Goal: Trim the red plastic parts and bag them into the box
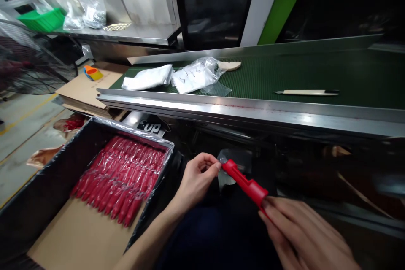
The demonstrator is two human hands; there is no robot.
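Observation:
My right hand grips a red plastic handle-like part by its lower end. The part is tilted, its narrow far end pointing up and left, with a cut-out along its side. At that narrow end, the thumb and forefinger of my left hand are pinched together. From these fingertips a clear plastic bag seems to hang, partly behind the red part. Whether the tip lies inside the bag or only in front of it, I cannot tell.
Left of me, a black-lined box holds rows of bagged red parts on a cardboard sheet. Ahead runs a green conveyor belt with white bag packs and a knife. A fan stands far left.

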